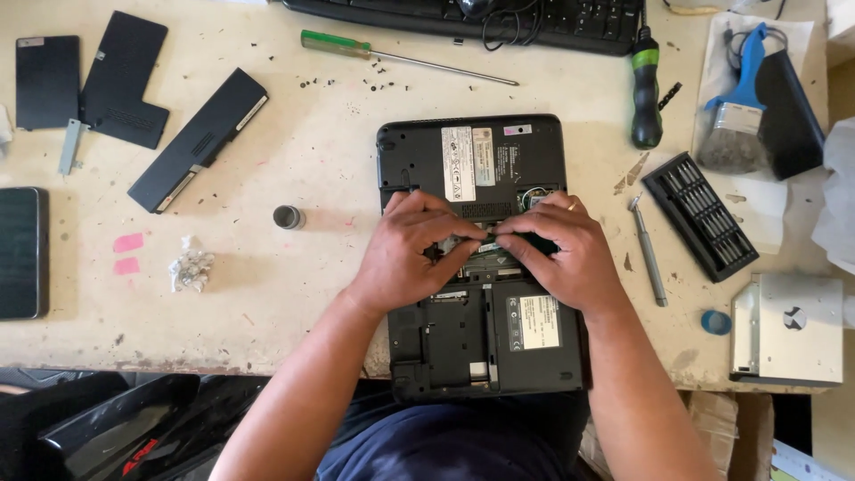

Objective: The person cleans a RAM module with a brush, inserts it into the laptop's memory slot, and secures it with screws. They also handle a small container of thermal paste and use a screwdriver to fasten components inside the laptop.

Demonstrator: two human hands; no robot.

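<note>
A black laptop [472, 160] lies upside down on the worn table, its bottom covers off and bays exposed. My left hand [411, 254] and my right hand [561, 249] rest side by side over its middle. Their fingertips meet on a small flat green part [485, 240] in an open slot, likely a memory module. Both hands pinch or press it; the fingers hide most of it. My right hand wears a ring.
A laptop battery [198, 141] and two black cover panels [125, 80] lie at left, with a phone [20, 252] at the edge. Screwdrivers [405, 59] [646, 89], loose screws [343, 80], a bit set [699, 216], brush [735, 116], optical drive [788, 328] and keyboard [472, 20] surround.
</note>
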